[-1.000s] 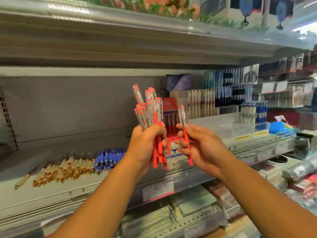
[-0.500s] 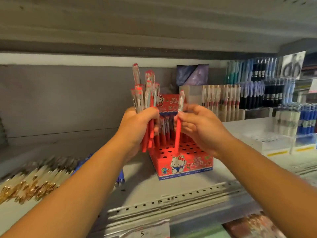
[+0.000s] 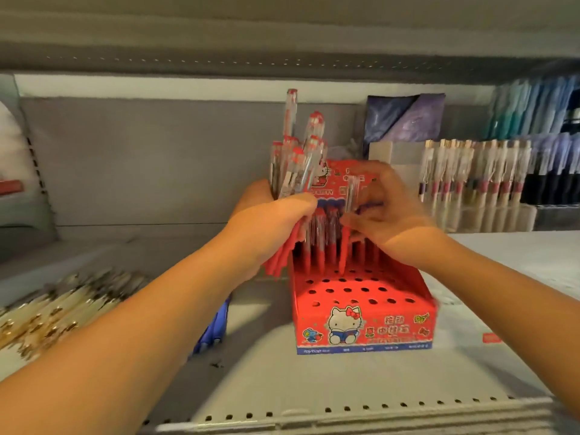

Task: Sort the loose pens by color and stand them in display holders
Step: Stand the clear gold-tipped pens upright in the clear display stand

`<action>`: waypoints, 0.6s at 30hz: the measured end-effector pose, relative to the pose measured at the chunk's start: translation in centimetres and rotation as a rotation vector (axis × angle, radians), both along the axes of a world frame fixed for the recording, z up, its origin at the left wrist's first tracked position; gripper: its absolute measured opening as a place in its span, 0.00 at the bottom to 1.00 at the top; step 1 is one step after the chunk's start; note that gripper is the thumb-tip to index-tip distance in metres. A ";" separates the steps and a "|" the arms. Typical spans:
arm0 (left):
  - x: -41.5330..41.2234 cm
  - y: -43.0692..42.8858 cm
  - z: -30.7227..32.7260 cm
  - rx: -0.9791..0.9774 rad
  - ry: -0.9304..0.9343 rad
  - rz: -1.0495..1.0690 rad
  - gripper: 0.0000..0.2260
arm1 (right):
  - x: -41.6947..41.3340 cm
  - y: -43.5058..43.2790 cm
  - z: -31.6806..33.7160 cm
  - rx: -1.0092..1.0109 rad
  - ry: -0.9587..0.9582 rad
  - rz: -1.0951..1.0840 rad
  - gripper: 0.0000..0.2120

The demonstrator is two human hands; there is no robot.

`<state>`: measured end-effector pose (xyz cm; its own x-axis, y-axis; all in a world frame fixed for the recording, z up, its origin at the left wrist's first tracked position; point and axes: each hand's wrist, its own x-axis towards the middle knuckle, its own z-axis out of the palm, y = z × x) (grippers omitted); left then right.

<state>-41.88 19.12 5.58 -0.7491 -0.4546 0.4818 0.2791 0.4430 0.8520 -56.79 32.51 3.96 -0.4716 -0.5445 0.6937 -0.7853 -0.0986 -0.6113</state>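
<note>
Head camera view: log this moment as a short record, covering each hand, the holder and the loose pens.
Red display holder: standing red pens at back, front holes empty
Left hand: grips bundle of red pens, upright
Right hand: pinches single red pen over the rear rows
Loose pens: gold pens at left, blue pens behind left forearm

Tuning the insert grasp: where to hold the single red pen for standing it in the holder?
Pinch the clear upper barrel of the single pen from the right, as the right hand does. It stands upright, and its red lower end must stay free for the holder holes.
</note>
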 end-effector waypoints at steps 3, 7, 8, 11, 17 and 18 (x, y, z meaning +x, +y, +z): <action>-0.7 1.1 1.0 -0.077 -0.001 0.042 0.09 | -0.7 -0.2 -0.2 -0.047 -0.038 0.040 0.34; -1.7 1.2 0.6 -0.119 0.017 0.118 0.09 | -1.3 -0.5 -0.5 -0.068 -0.048 0.034 0.34; -1.8 1.0 0.2 -0.129 0.004 0.128 0.09 | -1.3 -0.6 -0.5 -0.070 -0.043 0.032 0.34; -1.5 -0.1 -1.0 -0.140 -0.066 0.148 0.09 | -1.3 -0.6 -0.6 -0.075 -0.040 0.030 0.35; -1.4 -2.9 -1.6 -0.052 -0.069 0.174 0.08 | -1.2 -1.2 -1.4 0.057 -0.095 0.103 0.33; -1.5 -3.1 -1.5 -0.046 -0.063 0.157 0.09 | -1.3 -1.2 -1.4 0.063 -0.097 0.099 0.31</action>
